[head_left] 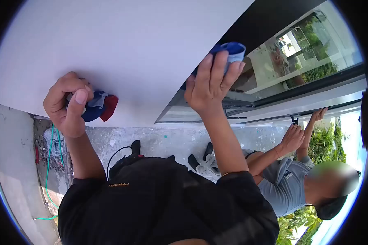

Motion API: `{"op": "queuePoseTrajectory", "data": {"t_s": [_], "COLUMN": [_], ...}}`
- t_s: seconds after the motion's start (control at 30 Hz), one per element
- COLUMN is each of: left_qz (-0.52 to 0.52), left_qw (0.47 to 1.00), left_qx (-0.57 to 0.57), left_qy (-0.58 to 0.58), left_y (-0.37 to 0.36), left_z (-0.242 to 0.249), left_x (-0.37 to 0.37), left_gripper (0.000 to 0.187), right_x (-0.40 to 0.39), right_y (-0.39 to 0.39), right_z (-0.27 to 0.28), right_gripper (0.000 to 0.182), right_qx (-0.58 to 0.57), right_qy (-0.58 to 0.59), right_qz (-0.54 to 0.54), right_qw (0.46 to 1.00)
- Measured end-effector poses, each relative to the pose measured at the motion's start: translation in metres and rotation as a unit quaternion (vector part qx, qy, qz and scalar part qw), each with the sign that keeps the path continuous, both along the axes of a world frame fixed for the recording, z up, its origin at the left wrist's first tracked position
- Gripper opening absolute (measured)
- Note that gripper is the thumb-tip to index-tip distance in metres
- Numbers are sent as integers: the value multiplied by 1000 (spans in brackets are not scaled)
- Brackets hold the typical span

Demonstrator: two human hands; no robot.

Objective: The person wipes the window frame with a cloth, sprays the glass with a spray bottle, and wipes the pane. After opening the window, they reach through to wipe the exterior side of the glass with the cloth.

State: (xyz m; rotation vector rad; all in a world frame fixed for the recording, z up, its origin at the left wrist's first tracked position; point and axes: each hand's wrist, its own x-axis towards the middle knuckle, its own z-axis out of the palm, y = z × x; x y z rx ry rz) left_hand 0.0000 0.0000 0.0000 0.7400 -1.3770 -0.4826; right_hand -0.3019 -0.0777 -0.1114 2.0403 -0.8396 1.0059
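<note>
My left hand [65, 104] is closed, its fingers curled and thumb pressed in, beside the white wall [110, 49]. From its grip a bunched dark blue and red cloth [100, 107] sticks out to the right. Up at the dark window frame [265, 24], my right hand [210, 83] presses a blue cloth [234, 50] against the frame's edge. Part of that cloth is hidden beneath the fingers and palm.
On the right, another person [286, 183] in a grey shirt has both hands at the window's lower edge, near a black handle [294, 119]. A green hose [49, 179] runs along the left. Below lies a paint-spotted concrete floor [167, 141].
</note>
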Motion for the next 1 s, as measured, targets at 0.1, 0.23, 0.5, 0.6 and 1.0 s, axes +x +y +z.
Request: {"op": "queuePoseTrajectory", "data": {"t_s": [0.1,0.23,0.5,0.6,1.0], "left_qz": [1,-46,-83,-53,-223], "left_qw": [993,999,996,998,875], "left_qx": [-70,-13,-9,36,257], "left_qy": [-96,26,24,1,-345], "left_y": [-10,25,41,52,91], "left_z": [31,-9,-7,-15,-128], "left_x": [49,-2,17,4,-179], "left_gripper": [15,14,13,12,44], "right_x": [94,-28,-26,-30,-71], "right_y": [-9,84,100,121,256], "right_z": [-156,-192,-161,-165,-110], "right_gripper": [41,45,35,35,47], "right_qx": [75,210,309,444,499], "right_qy": [-86,76,-114,-379,-762], "right_qz": [-6,-47,126,128,410], "right_qw": [993,974,936,802,48]}}
